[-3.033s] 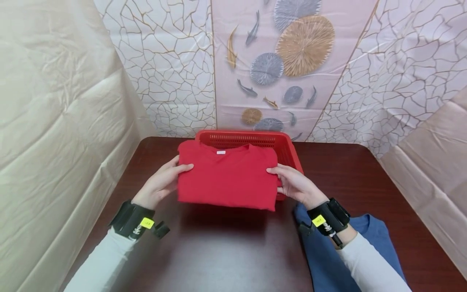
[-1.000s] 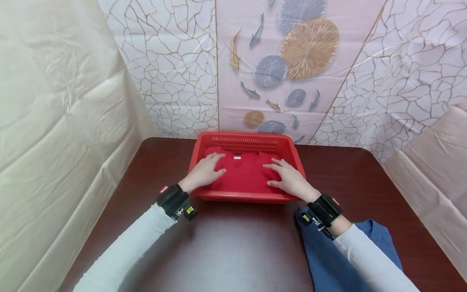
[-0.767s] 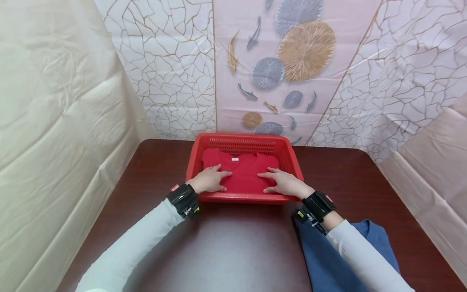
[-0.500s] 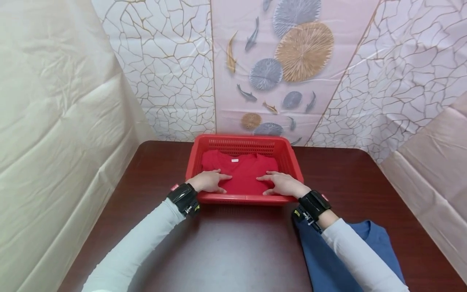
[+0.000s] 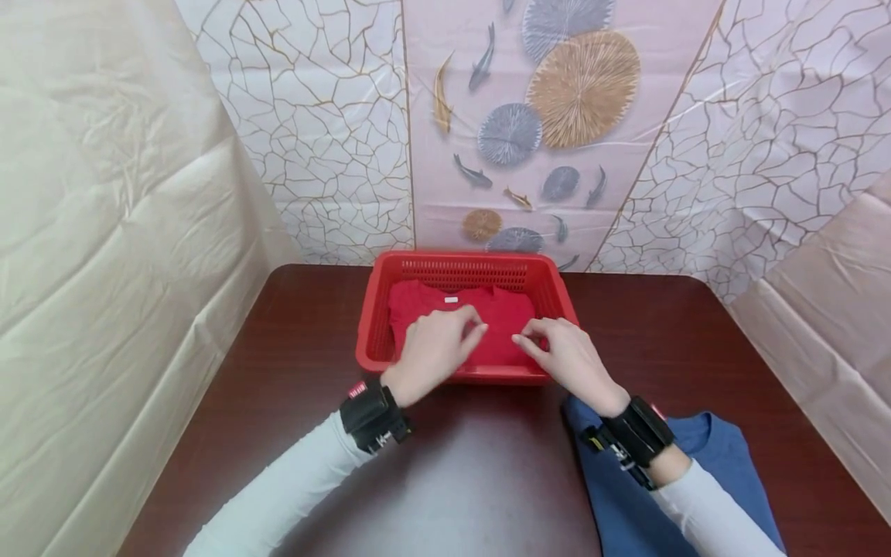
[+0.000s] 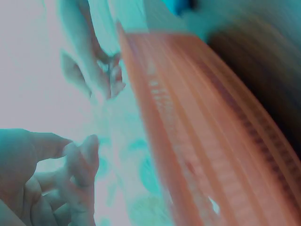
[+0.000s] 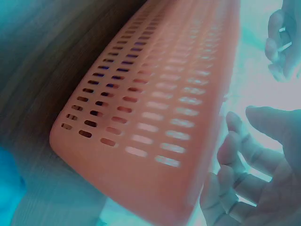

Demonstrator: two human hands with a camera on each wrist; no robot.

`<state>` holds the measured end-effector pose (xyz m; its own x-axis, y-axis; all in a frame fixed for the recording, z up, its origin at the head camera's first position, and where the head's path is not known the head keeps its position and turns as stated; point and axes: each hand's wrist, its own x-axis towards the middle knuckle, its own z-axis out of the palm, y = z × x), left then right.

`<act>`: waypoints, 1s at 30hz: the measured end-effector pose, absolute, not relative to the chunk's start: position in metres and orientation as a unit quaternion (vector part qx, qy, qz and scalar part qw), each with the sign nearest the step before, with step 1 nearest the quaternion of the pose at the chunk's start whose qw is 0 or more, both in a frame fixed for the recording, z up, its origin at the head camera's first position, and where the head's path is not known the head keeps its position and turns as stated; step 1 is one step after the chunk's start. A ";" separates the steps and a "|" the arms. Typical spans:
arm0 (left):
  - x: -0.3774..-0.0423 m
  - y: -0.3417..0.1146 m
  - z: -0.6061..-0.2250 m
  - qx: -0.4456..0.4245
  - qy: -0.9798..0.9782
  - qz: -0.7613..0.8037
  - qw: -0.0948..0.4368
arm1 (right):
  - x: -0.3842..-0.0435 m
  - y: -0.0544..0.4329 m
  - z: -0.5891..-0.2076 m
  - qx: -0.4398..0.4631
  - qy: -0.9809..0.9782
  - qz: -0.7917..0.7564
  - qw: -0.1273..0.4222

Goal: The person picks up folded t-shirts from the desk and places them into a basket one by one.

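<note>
A folded red shirt (image 5: 459, 308) lies flat inside the red slotted basket (image 5: 369, 329) at the back middle of the table. My left hand (image 5: 448, 340) hovers over the basket's near edge with fingers loosely curled, holding nothing. My right hand (image 5: 543, 344) hangs beside it, also loose, with nothing in it. The fingertips of both hands sit just above the shirt's near part. The blurred left wrist view shows the basket wall (image 6: 207, 141) and loose fingers (image 6: 80, 165). In the right wrist view the slotted wall (image 7: 155, 117) fills the frame beside my right hand (image 7: 249, 169).
A blue shirt (image 5: 696, 480) lies spread on the dark wooden table (image 5: 473, 480) at the near right, under my right forearm. Patterned wall panels stand close behind the basket, and draped sheets close in both sides.
The red shirt was carried forward and laid in the basket, where both hands pressed it flat. Both hands have now lifted off it and drawn back to the near rim.
</note>
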<state>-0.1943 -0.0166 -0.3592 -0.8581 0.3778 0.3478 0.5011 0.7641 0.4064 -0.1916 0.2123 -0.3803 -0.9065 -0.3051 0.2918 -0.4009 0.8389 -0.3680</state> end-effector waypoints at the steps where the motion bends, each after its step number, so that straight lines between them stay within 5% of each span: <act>1: -0.187 -0.010 -0.358 -0.248 -0.926 -0.254 0.129 | -0.184 0.215 -0.378 0.183 -0.951 0.214 0.126; 11: -0.129 0.054 -0.374 -0.335 -0.899 -0.217 0.182 | -0.107 0.251 -0.381 0.124 -0.962 0.176 0.170; 24: -0.112 0.104 -0.428 -0.360 -0.907 -0.162 0.147 | -0.056 0.335 -0.420 0.005 -0.981 0.151 0.120; 30: -0.115 0.116 -0.451 -0.348 -0.919 -0.148 0.115 | -0.038 0.394 -0.438 -0.053 -0.979 0.131 0.149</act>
